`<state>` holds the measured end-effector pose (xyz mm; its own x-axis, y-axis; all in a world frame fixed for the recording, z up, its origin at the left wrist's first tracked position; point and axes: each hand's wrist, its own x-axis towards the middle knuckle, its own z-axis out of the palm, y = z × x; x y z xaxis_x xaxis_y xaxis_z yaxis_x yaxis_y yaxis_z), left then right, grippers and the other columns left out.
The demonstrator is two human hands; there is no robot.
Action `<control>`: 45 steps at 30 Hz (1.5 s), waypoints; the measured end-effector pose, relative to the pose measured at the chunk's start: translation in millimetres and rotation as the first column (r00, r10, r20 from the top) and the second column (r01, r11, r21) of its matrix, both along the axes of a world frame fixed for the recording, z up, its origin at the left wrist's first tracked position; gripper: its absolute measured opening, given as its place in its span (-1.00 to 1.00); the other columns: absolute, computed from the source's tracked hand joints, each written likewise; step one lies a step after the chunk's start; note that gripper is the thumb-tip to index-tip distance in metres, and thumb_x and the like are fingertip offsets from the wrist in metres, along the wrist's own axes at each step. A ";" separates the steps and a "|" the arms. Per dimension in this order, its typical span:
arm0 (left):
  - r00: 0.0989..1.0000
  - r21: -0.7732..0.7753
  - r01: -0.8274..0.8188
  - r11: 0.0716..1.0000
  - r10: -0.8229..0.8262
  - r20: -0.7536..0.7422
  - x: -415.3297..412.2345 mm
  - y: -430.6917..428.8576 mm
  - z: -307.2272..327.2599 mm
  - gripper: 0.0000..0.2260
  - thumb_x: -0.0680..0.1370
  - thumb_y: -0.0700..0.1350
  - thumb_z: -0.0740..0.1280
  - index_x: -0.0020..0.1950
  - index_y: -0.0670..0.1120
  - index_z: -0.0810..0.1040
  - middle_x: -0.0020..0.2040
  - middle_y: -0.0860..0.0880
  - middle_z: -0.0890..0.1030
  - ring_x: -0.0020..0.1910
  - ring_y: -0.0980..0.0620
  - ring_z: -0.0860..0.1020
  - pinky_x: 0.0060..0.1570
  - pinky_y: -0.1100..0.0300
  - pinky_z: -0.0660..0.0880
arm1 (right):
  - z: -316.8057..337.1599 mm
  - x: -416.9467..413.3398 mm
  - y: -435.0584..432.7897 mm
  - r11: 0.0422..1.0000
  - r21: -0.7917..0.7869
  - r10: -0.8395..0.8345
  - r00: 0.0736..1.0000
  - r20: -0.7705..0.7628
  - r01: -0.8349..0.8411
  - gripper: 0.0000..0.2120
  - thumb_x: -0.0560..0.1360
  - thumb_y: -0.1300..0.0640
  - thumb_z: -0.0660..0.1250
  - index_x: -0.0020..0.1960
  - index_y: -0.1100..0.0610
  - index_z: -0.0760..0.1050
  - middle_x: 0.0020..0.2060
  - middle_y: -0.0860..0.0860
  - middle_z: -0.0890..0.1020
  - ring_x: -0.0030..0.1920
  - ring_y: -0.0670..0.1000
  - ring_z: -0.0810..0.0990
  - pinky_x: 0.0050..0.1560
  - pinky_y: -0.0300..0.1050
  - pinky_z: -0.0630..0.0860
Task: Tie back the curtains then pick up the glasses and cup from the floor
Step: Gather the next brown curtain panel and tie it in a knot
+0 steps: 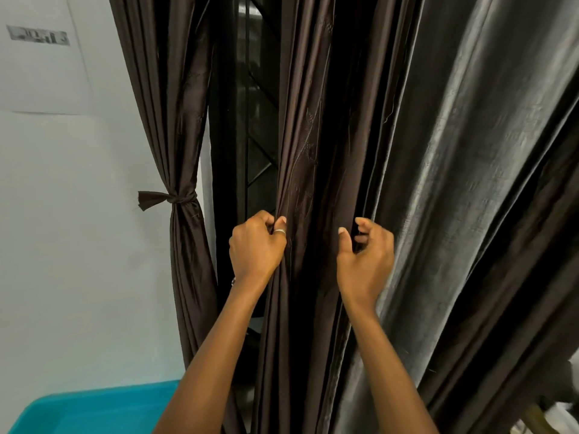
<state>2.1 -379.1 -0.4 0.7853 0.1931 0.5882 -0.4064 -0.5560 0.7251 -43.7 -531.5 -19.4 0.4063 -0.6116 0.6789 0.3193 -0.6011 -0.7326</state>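
both left hand (255, 249), right hand (365, 261) clutch loose curtain (308, 120) beside tied curtain (174, 114).

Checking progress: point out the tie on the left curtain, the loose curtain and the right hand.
tie (180, 199): head view, on its knotted band.
loose curtain (308, 120): head view, on a brown fold, upper middle.
right hand (365, 261): head view, on the back of the hand.
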 end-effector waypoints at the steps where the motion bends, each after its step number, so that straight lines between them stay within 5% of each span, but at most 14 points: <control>1: 1.000 0.000 0.002 1.000 -0.002 -0.003 0.0 -0.5 0.1 -0.69 0.58 0.03 0.40 -0.32 0.02 0.43 -0.48 0.06 0.45 -0.47 0.06 0.48 -0.36 0.14 0.45 | 2.1 1.8 -3.2 1.000 -0.003 0.000 1.000 -0.029 0.000 -0.69 0.52 0.08 0.49 0.23 0.09 0.55 0.09 -0.08 0.55 -0.04 -0.14 0.58 -0.07 -0.38 0.46; 4: 1.000 0.003 0.004 1.000 -0.004 -0.017 -0.4 -1.7 0.4 -0.68 0.59 0.04 0.39 -0.33 0.05 0.40 -0.49 0.06 0.45 -0.47 0.06 0.47 -0.35 0.17 0.40 | 4.4 9.7 -10.8 0.999 -0.037 0.003 0.992 -0.129 -0.008 -0.65 0.51 0.04 0.51 0.24 0.08 0.54 0.06 -0.07 0.60 -0.01 -0.14 0.58 -0.05 -0.42 0.40; 9: 1.000 0.008 0.001 1.000 -0.001 -0.028 -1.3 2.8 1.4 -0.71 0.59 0.03 0.39 -0.29 0.00 0.46 -0.47 0.06 0.47 -0.46 0.09 0.47 -0.37 0.21 0.33 | 7.3 22.7 -23.0 0.996 -0.073 0.041 0.976 -0.213 -0.057 -0.69 0.53 0.06 0.49 0.23 0.10 0.57 -0.11 -0.10 0.65 -0.09 -0.09 0.62 -0.04 -0.16 0.55; 13: 0.997 0.008 -0.067 0.998 0.067 -0.036 0.6 17.5 4.8 -0.73 0.59 0.04 0.39 -0.25 -0.03 0.49 -0.44 0.04 0.49 -0.44 0.11 0.47 -0.37 0.20 0.31 | 11.8 35.1 -53.2 0.992 0.083 0.115 0.960 -0.253 -0.097 -0.82 0.52 0.11 0.49 0.10 0.11 0.64 -0.17 -0.02 0.68 -0.10 0.01 0.68 0.01 -0.05 0.61; 17: 0.991 0.013 -0.132 0.991 0.132 -0.035 4.3 30.8 8.5 -0.74 0.59 0.05 0.38 -0.24 -0.04 0.50 -0.45 0.05 0.48 -0.43 0.12 0.45 -0.31 0.18 0.34 | 19.5 31.4 -76.2 0.990 0.131 -0.004 0.954 -0.299 0.045 -0.84 0.54 0.11 0.46 0.09 0.15 0.64 -0.14 0.01 0.68 -0.05 0.03 0.65 -0.05 -0.24 0.42; 21: 0.991 0.013 -0.135 0.991 0.135 -0.011 0.7 20.5 5.8 -0.74 0.59 0.03 0.38 -0.25 -0.01 0.47 -0.47 0.07 0.46 -0.46 0.12 0.44 -0.33 0.18 0.35 | 2.6 17.7 -57.9 0.996 0.030 -0.080 0.983 -0.168 0.086 -0.92 0.52 0.16 0.44 -0.01 0.13 0.62 -0.16 0.07 0.68 -0.11 0.10 0.66 -0.02 -0.10 0.53; 24: 0.996 0.038 -0.091 0.995 0.091 -0.002 -4.9 1.9 0.9 -0.75 0.60 0.06 0.36 -0.23 0.01 0.49 -0.46 0.05 0.48 -0.45 0.03 0.48 -0.37 0.16 0.36 | -13.4 9.1 -24.4 0.988 -0.152 -0.014 0.998 -0.060 0.005 -0.94 0.50 0.25 0.46 -0.04 0.16 0.62 -0.15 0.05 0.63 -0.19 -0.04 0.58 -0.11 -0.24 0.42; 28: 0.999 0.064 -0.038 0.997 0.037 0.007 -9.7 -17.8 -3.7 -0.75 0.58 0.12 0.33 -0.17 -0.02 0.59 -0.36 -0.04 0.60 -0.30 -0.13 0.61 -0.29 -0.01 0.56 | -14.8 9.4 13.4 0.963 -0.205 0.166 0.984 -0.065 -0.176 -0.91 0.53 0.24 0.43 0.02 0.13 0.63 -0.08 -0.05 0.62 -0.13 -0.12 0.61 -0.10 -0.30 0.50; 36: 0.993 -0.018 0.116 0.993 -0.116 -0.024 -11.0 -16.7 1.3 -0.64 0.63 0.03 0.34 -0.36 -0.03 0.46 -0.47 0.04 0.49 -0.45 0.10 0.48 -0.39 0.15 0.34 | -13.0 15.3 37.8 0.922 -0.122 0.361 0.930 -0.070 -0.367 -0.86 0.57 0.30 0.38 0.08 0.15 0.64 -0.08 -0.05 0.66 -0.05 -0.14 0.66 -0.01 -0.26 0.59; 41: 0.969 -0.023 0.231 0.973 -0.232 -0.080 -15.3 -15.2 1.2 -0.80 0.64 0.04 0.30 -0.08 0.01 0.66 -0.27 0.10 0.66 -0.25 0.19 0.63 -0.21 0.21 0.56 | -15.9 15.9 43.1 0.938 -0.092 0.328 0.941 -0.078 -0.334 -0.89 0.59 0.27 0.37 0.03 0.15 0.66 -0.13 -0.07 0.60 -0.14 -0.15 0.60 -0.13 -0.40 0.47; 45: 0.962 -0.053 0.232 0.971 -0.237 -0.135 -17.7 -17.7 7.0 -0.62 0.50 0.33 0.34 -0.14 0.02 0.63 -0.31 0.04 0.65 -0.30 0.11 0.63 -0.25 0.14 0.59 | -20.7 13.3 45.6 0.931 -0.150 0.320 0.943 -0.096 -0.332 -0.88 0.63 0.25 0.32 -0.02 0.14 0.62 -0.23 -0.08 0.52 -0.26 -0.13 0.51 -0.27 -0.39 0.38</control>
